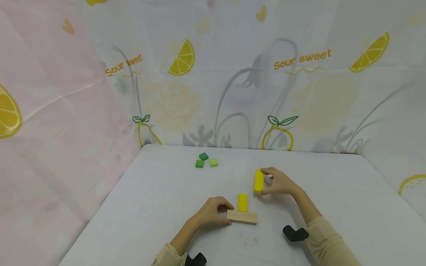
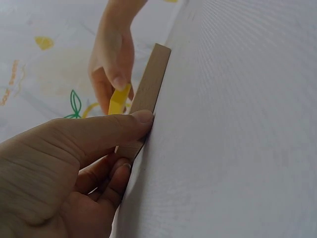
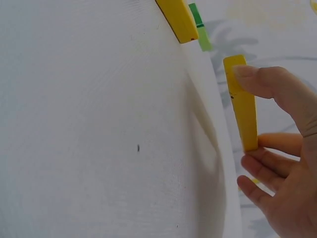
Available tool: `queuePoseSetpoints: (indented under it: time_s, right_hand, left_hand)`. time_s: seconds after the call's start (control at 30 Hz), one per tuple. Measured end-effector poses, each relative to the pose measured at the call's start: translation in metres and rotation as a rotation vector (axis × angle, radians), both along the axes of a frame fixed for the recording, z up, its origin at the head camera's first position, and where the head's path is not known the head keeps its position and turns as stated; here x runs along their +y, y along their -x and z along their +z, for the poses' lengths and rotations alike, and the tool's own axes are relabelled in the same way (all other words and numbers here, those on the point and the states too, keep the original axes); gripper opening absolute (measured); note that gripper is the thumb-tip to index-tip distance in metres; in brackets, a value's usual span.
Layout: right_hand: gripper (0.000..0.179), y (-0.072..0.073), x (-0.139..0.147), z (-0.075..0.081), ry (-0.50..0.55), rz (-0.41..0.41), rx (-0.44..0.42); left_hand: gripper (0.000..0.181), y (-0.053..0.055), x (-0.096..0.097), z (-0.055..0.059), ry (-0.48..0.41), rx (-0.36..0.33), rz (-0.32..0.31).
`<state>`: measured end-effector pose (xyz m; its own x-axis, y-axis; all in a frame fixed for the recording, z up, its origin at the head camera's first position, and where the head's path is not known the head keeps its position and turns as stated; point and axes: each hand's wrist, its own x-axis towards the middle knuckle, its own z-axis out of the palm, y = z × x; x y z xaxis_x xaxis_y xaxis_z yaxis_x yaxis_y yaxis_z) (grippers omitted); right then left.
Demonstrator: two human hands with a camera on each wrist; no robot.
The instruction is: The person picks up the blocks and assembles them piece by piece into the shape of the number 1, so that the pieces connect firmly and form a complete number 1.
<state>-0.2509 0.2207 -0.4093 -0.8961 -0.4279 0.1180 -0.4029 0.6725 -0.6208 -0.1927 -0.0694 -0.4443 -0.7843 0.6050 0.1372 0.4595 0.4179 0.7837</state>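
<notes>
A wooden plank (image 1: 242, 217) is being pinched by the left hand (image 1: 211, 212), a yellow block (image 1: 259, 181), seemingly unplaced, by the right hand (image 1: 280, 182); another yellow block (image 1: 243, 202), seemingly placed, is being bordered by the plank; three green blocks (image 1: 199, 164) are being left farther off.

Bare, smooth wood is seen in the plank (image 1: 241, 217); the yellow blocks (image 1: 243, 202) are smoothly coated; a matt, finely textured finish is shown by the white tabletop (image 1: 133, 221).

Two blocks (image 1: 259, 181) are yellow, the plank (image 1: 244, 217) beige.
</notes>
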Motion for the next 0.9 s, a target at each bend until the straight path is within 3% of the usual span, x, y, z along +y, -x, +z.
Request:
queuePoseSetpoints:
  time_s: [0.37, 0.9]
  right_hand:
    - [0.085, 0.011, -0.005, -0.003, 0.012, 0.018, -0.003]
    - [0.083, 0.015, -0.015, -0.001, 0.023, 0.034, 0.002]
  left_hand:
    - [0.034, 0.001, 0.0, 0.0, 0.006, 0.0, -0.008]
    - [0.034, 0.001, 0.0, -0.001, -0.003, -0.006, -0.001]
